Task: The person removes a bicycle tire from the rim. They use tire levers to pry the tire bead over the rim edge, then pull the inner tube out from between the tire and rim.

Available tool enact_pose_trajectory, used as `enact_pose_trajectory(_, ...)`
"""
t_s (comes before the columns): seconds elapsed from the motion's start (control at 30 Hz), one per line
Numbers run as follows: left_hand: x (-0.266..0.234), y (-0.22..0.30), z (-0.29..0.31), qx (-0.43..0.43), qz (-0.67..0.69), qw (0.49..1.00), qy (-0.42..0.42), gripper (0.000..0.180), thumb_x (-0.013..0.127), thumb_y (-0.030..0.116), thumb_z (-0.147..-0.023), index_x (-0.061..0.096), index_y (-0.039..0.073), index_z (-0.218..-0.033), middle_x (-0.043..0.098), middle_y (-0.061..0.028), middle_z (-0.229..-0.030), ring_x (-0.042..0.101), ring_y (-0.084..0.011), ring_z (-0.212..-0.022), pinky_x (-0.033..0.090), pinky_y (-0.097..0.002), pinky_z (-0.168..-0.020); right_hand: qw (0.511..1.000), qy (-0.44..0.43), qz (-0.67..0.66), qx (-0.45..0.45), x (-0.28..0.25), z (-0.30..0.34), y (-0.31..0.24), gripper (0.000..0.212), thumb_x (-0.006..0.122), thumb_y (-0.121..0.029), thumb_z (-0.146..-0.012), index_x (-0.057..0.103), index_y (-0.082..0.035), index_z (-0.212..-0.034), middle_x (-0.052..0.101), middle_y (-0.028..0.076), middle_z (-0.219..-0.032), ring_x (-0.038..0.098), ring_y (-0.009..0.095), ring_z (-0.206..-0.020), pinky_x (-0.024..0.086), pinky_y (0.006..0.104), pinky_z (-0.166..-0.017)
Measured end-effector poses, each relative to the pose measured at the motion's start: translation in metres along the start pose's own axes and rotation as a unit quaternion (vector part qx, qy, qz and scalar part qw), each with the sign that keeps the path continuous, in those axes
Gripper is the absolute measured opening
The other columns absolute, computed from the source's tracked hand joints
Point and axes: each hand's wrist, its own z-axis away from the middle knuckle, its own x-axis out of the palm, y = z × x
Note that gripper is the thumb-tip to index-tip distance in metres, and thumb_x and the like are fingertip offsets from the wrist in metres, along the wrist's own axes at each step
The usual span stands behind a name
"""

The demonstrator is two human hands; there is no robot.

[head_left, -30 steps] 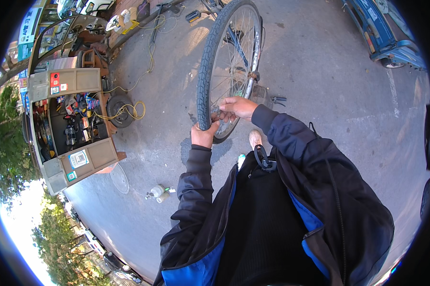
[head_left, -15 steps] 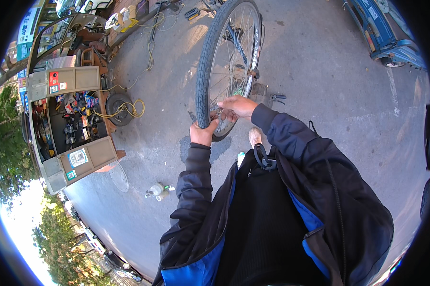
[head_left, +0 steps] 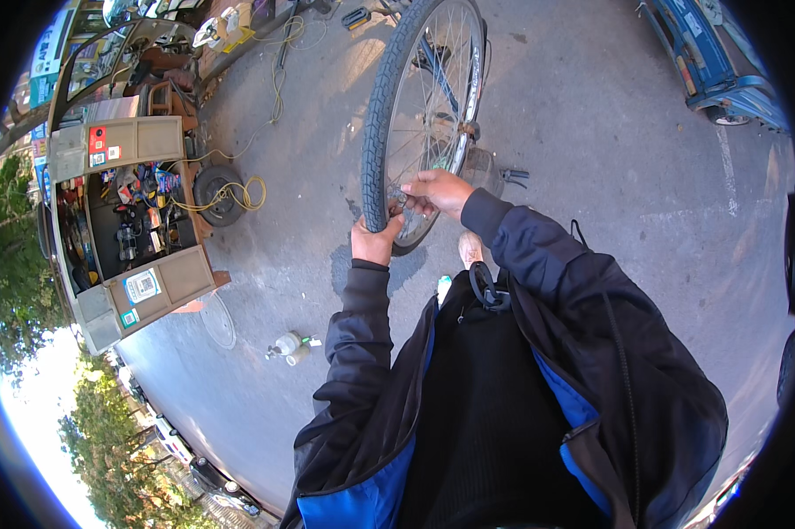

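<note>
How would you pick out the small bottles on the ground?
Start at the open tool cabinet left of the bicycle wheel. Below its lower door, past the round ground cover, two small bottles lie on bare pavement, pale, left of the left sleeve.

Little shifted over the second. The right hand (head_left: 439, 191) slid slightly along the bicycle tyre (head_left: 381, 115) near its lower rim, while the left hand (head_left: 375, 242) rose a touch, closing under the tyre's lowest part.
</note>
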Motion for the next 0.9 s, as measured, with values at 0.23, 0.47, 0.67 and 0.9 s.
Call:
enact_pose_trajectory(0.23,0.001,0.002,-0.001,0.002,0.024,1.000,-0.020,0.036,0.072,-0.004,-0.086,0.065,-0.009,-0.121,0.074,-0.0129,-0.110,0.070,-0.0176,-0.100,0.053,-0.0317,-0.093,0.998,-0.014,-0.056,-0.017,0.000,0.004,0.002,0.018,0.061,-0.021,-0.104,0.065,-0.004,-0.109,0.073,0.009,-0.102,0.073,0.019,-0.092,0.050,0.0294,-0.070)
enact_pose_trajectory(0.47,0.002,0.000,0.001,0.003,0.059,0.998,-0.021,0.033,0.067,-0.006,-0.086,0.064,-0.010,-0.119,0.074,-0.0137,-0.112,0.070,-0.0182,-0.102,0.053,-0.0315,-0.093,0.989,-0.021,-0.142,-0.015,0.001,0.004,0.009,0.016,0.055,-0.015,-0.105,0.060,-0.004,-0.116,0.071,0.010,-0.111,0.073,0.025,-0.104,0.055,0.0333,-0.080)
enact_pose_trajectory(0.67,0.002,-0.002,0.001,0.016,0.024,1.000,0.002,0.030,0.072,-0.002,-0.084,0.069,-0.006,-0.114,0.074,-0.0097,-0.103,0.068,-0.0153,-0.094,0.053,-0.0299,-0.086,0.986,0.022,-0.168,-0.001,0.008,0.008,0.005,0.015,0.052,-0.013,-0.105,0.058,-0.004,-0.117,0.069,0.011,-0.106,0.074,0.028,-0.102,0.058,0.0363,-0.082)
enact_pose_trajectory(0.9,0.000,-0.008,-0.001,0.007,0.002,1.000,0.012,0.030,0.074,0.001,-0.084,0.069,-0.006,-0.112,0.075,-0.0083,-0.101,0.069,-0.0135,-0.090,0.054,-0.0291,-0.084,0.999,0.022,-0.031,0.009,0.015,0.015,-0.009,0.015,0.063,-0.016,-0.099,0.066,-0.002,-0.100,0.066,0.006,-0.088,0.064,0.015,-0.069,0.046,0.0284,-0.058)
